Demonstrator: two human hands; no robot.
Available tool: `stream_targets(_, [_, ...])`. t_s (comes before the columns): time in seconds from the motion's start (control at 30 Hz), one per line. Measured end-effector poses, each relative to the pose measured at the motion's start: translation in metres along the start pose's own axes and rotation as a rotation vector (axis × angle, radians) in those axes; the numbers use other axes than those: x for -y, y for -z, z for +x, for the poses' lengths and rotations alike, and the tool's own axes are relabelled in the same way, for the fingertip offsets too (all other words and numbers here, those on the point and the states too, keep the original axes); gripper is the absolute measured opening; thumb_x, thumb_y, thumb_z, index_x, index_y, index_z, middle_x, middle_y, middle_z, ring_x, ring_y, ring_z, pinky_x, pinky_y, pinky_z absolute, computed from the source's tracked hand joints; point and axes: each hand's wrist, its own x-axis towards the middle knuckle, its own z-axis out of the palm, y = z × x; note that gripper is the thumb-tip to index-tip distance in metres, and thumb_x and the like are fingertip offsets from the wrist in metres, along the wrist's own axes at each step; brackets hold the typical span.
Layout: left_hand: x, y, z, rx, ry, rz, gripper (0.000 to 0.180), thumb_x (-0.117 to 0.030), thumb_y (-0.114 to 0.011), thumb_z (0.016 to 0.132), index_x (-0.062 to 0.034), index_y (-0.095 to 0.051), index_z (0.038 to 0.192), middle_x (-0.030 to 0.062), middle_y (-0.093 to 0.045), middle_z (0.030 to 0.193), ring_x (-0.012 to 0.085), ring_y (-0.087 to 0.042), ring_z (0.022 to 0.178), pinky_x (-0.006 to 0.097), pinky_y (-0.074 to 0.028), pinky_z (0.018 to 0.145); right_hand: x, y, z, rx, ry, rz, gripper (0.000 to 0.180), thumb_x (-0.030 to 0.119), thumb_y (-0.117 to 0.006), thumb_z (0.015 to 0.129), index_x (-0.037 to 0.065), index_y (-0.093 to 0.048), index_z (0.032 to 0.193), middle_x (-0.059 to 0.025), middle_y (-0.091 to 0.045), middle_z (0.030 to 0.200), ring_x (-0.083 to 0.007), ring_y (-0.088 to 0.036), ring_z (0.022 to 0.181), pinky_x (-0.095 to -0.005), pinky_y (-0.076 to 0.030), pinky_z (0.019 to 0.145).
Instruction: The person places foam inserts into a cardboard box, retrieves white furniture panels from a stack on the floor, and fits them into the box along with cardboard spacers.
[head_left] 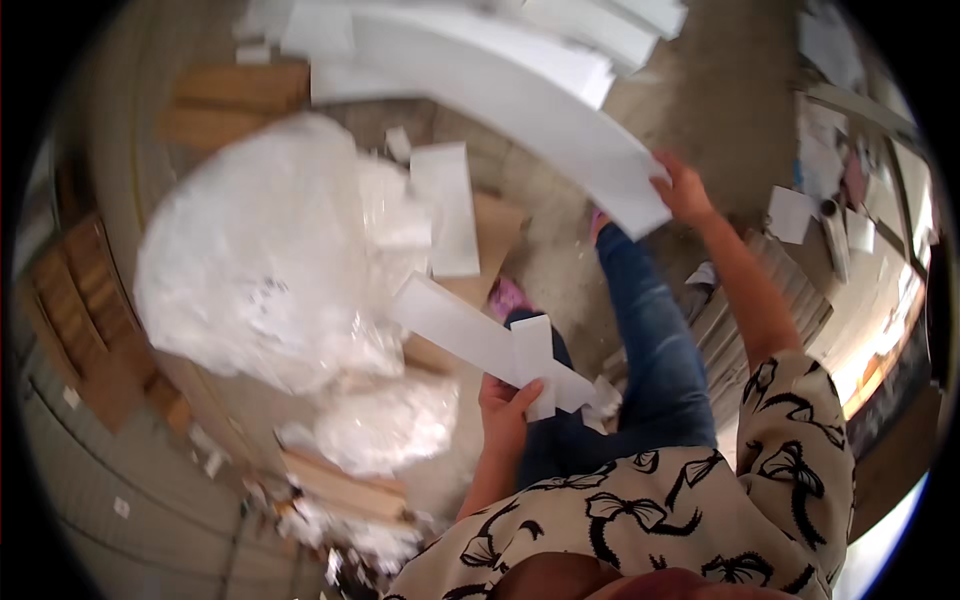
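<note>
My right hand [685,190] grips the near right end of a long, wide white strip [560,135]. The strip stretches away to the upper left and looks curved in this picture. Low in front of my lap, my left hand [508,405] is closed on shorter white strips. One longer white strip [455,320] points up and left, and a short white strip [533,350] lies across it under my thumb. Whether they are foam or card I cannot tell.
A large clear plastic bag [260,260] of white material bulges on the left, a smaller bag [390,420] below it. A white panel [445,210] lies on brown cardboard [497,235]. Long grey slats [765,290] lie right of my legs. Wooden pallets [85,300] stand far left.
</note>
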Motion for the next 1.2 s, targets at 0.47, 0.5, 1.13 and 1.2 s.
stream_targets(0.47, [-0.132,-0.306,-0.078,0.875,0.022,0.156,0.051,-0.011,-0.061,0.08,-0.0015,-0.044,0.128,0.0127,-0.056,0.117,0.0305,-0.055,0.108,0.045,-0.044,0.096,0.125,0.439,-0.371,-0.527,-0.11,0.303,0.037,0.03,-0.074,0.077,0.008,-0.066,0.105,-0.0124,-0.068,0.095,-0.026,-0.065,0.074,-0.0333,-0.051,0.069])
stream_targets(0.5, [-0.131,-0.327,-0.077,0.875,0.056,0.125,0.05,-0.012,-0.062,0.08,-0.0007,-0.046,0.126,0.0135,-0.057,0.117,0.0312,-0.055,0.108,0.045,-0.043,0.097,0.118,0.452,-0.391,-0.578,-0.059,0.305,0.035,0.027,-0.074,0.077,0.007,-0.066,0.104,-0.0139,-0.068,0.094,-0.0268,-0.065,0.076,-0.0331,-0.051,0.069])
stream_targets(1.13, [-0.117,-0.725,-0.381,1.543,-0.411,0.643,0.041,-0.004,-0.065,0.072,0.0069,-0.053,0.109,0.0165,-0.063,0.098,0.0238,-0.065,0.085,0.034,-0.055,0.078,0.145,0.645,-0.522,-1.262,0.066,-0.331,0.039,0.015,-0.071,0.076,0.007,-0.056,0.111,-0.0122,-0.055,0.112,-0.0291,-0.055,0.091,-0.0368,-0.05,0.07])
stream_targets(1.2, [-0.13,-0.757,-0.395,1.646,-0.414,0.685,0.043,-0.006,-0.065,0.074,0.0075,-0.051,0.113,0.0172,-0.062,0.101,0.0242,-0.065,0.087,0.034,-0.054,0.08,0.142,0.667,-0.524,-1.272,0.056,-0.347,0.04,0.016,-0.071,0.076,0.007,-0.055,0.111,-0.0127,-0.055,0.111,-0.0291,-0.055,0.09,-0.0371,-0.05,0.07])
